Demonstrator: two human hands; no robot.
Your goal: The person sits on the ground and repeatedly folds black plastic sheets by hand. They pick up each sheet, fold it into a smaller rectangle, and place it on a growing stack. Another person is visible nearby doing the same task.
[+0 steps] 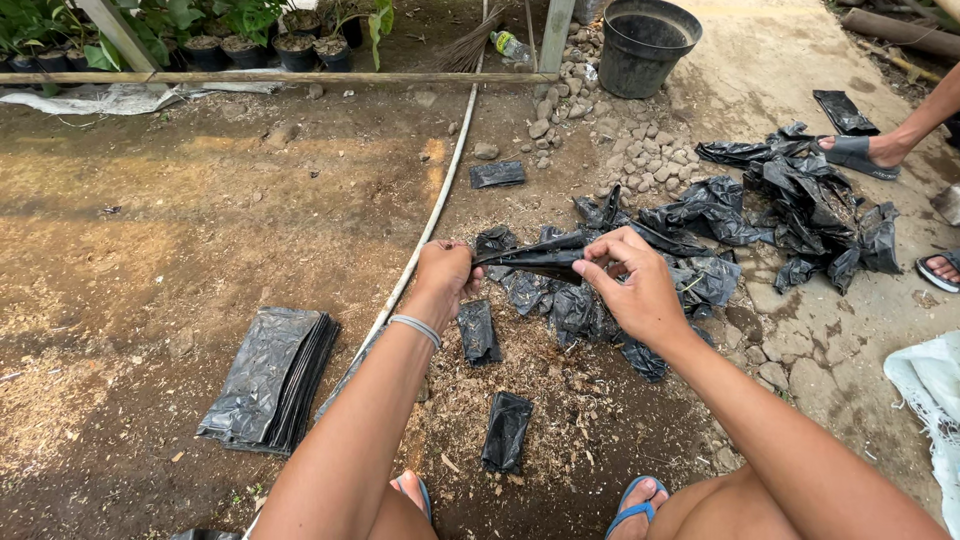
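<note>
Left hand and right hand grip opposite ends of one plastic bag, stretched between them above ground. Flat bag stack lies left of left arm. Crumpled bag heap right and beyond. Hose runs past left hand. Bucket far behind. Single bag near feet.

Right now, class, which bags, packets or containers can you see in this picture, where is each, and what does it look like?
Black plastic bag: stretched between left hand and right hand, crumpled.
Stack of flat bags: ground at left, black, rectangular.
Heap of crumpled bags: ground at right, black.
Bucket: top centre, round, dark grey.
Plastic bottle: left of the bucket, clear.
No signs or screens.
</note>
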